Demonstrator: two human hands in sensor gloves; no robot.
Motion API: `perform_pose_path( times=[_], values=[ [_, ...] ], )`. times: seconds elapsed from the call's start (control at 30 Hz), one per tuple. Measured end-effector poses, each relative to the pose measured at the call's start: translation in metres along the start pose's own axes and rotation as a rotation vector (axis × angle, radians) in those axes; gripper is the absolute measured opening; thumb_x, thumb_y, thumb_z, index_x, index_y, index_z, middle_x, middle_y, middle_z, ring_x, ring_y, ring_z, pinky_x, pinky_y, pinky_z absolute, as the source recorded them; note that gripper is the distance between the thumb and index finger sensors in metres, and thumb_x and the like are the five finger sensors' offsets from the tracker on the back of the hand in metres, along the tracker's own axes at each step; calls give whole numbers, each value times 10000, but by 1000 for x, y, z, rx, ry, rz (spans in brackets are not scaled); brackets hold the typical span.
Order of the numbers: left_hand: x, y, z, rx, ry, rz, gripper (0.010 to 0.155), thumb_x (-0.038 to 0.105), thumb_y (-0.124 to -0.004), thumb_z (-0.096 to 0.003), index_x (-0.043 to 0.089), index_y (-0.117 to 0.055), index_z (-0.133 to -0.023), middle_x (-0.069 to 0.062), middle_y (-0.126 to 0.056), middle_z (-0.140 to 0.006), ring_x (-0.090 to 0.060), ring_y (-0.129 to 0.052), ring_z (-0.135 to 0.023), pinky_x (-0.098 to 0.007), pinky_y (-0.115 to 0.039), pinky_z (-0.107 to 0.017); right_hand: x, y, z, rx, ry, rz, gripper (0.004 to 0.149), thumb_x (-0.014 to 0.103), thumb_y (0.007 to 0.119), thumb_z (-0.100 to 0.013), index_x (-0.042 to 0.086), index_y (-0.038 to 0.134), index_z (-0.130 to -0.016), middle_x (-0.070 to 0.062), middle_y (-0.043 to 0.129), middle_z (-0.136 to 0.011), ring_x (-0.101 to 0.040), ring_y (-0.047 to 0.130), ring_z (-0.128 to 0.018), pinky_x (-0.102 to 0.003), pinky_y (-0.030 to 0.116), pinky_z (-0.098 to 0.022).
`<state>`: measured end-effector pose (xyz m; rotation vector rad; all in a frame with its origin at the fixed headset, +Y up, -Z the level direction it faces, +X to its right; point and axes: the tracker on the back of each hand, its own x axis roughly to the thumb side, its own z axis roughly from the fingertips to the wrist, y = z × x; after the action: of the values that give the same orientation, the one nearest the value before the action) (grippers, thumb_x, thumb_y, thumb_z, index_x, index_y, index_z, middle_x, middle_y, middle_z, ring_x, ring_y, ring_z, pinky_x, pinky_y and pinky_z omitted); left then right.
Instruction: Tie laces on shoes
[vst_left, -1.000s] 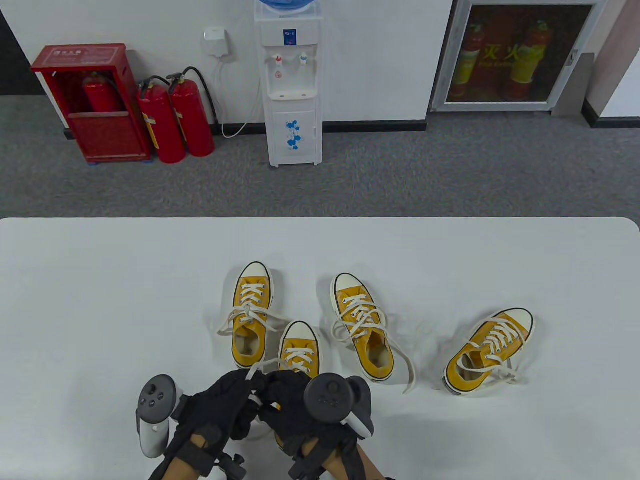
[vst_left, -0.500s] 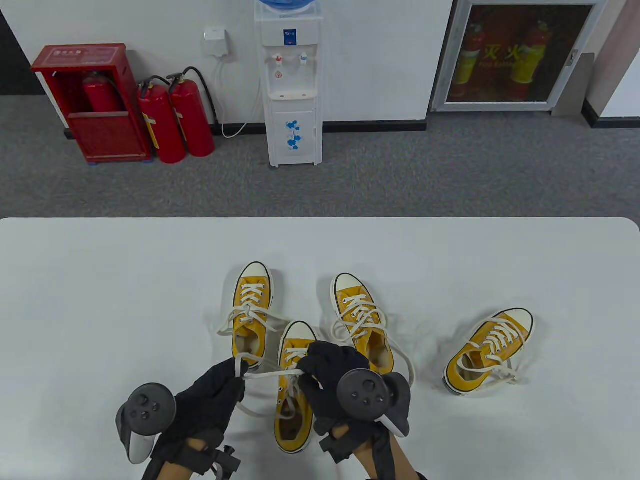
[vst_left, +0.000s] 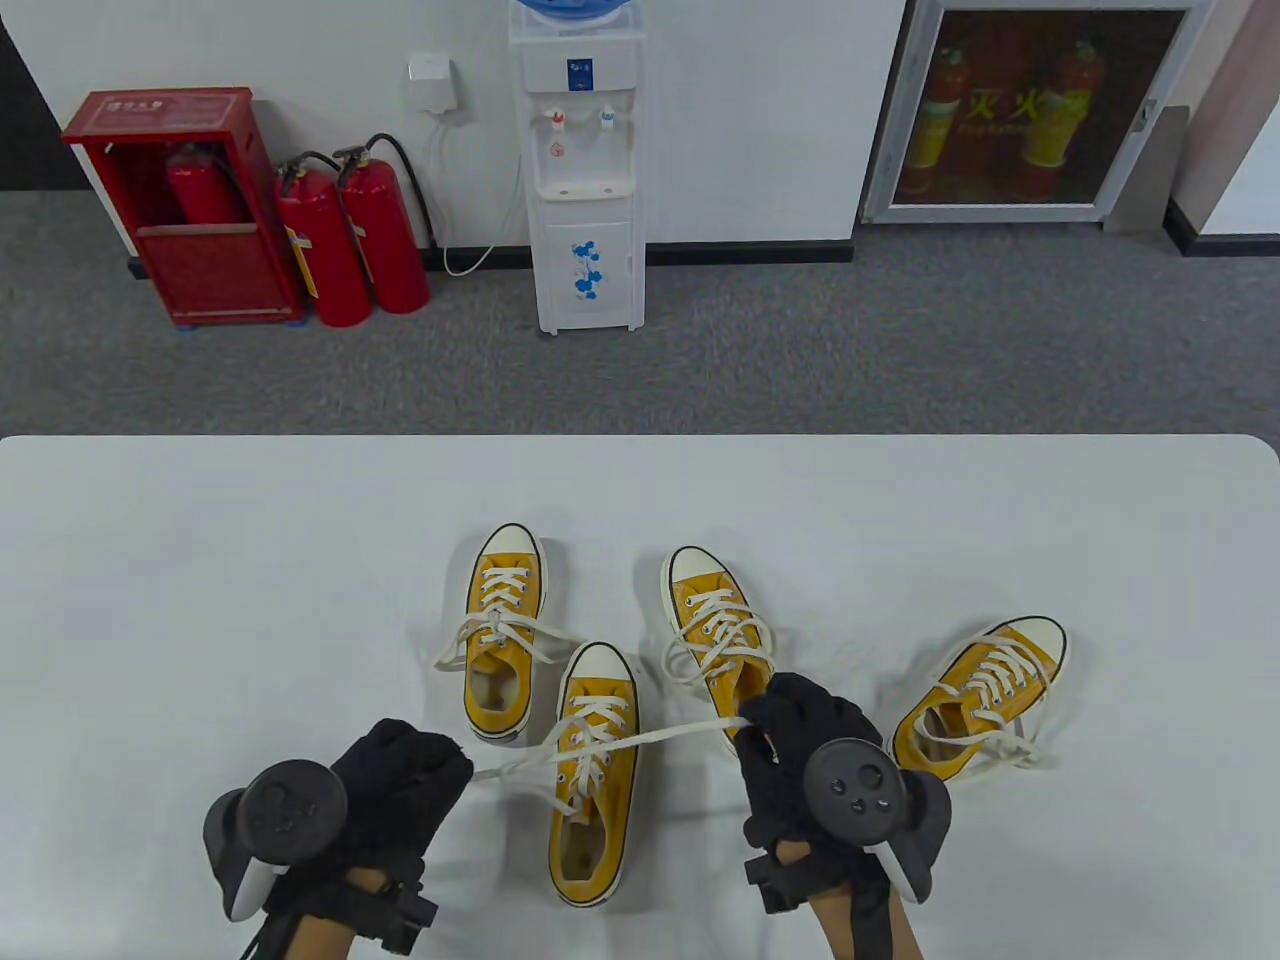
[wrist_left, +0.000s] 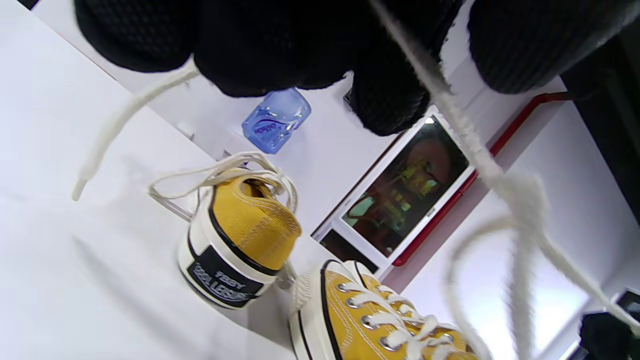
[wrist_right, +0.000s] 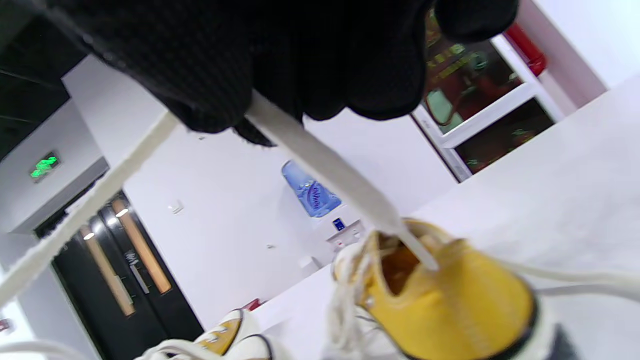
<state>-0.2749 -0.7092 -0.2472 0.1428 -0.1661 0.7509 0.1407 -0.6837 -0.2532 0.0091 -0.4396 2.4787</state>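
Four yellow canvas sneakers with white rubber toe caps sit on the white counter (vst_left: 200, 560). The nearest yellow sneaker (vst_left: 590, 775) stands toe away from the person, between the two gloved hands. The left hand (vst_left: 400, 790), in a black sensor glove, has its fingers (wrist_left: 260, 55) curled round one end of the cream flat lace (vst_left: 640, 738), whose tip dangles below the hand in the left wrist view. The right hand (vst_left: 800, 745) pinches the other end, the fingers (wrist_right: 320, 60) closed on it. The lace runs taut between both hands across that sneaker's upper eyelets. Behind it a second yellow sneaker (vst_left: 503, 630) lies just beside its toe, a third yellow sneaker (vst_left: 722, 650) is partly covered by the right hand, and a fourth yellow sneaker (vst_left: 975, 700) rests angled off to the right, all with loose laces.
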Motion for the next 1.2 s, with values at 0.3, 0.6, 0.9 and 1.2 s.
perform_pose_path(
  times=[0.3, 0.6, 0.9, 1.2],
  values=[
    [-8, 14, -1, 37, 57, -132, 371, 629, -819, -444, 291, -946, -530, -11, -922, -677, -232, -960, -420, -553, -809, -473, -31, -19, -4, -88, 158, 63, 413, 368, 864, -433, 165, 895, -792, -75, 717, -984, -321, 804, -812, -636, 501, -700],
    [-27, 26, 0, 99, 178, -243, 373, 645, -808, -438, 305, -962, -449, 9, -966, -600, -211, -984, -344, -531, -846, -413, -60, -21, -9, -88, 306, 173, 412, 369, 864, -434, 173, 895, -795, -73, 711, -988, -315, 805, -804, -626, 507, -700],
    [-50, 28, -1, 57, 332, -287, 373, 644, -812, -438, 303, -965, -448, 7, -969, -608, -217, -991, -355, -534, -845, -420, -84, -23, -10, -105, 428, 269, 410, 370, 863, -433, 179, 893, -796, -70, 698, -992, -306, 793, -802, -614, 505, -702],
    [-67, 27, 1, 14, 450, -269, 374, 641, -808, -444, 301, -961, -458, 2, -964, -625, -222, -991, -371, -536, -841, -430, -99, -25, -10, -118, 504, 319, 410, 368, 861, -434, 181, 888, -798, -67, 670, -1009, -308, 768, -823, -612, 495, -706]
  ],
)
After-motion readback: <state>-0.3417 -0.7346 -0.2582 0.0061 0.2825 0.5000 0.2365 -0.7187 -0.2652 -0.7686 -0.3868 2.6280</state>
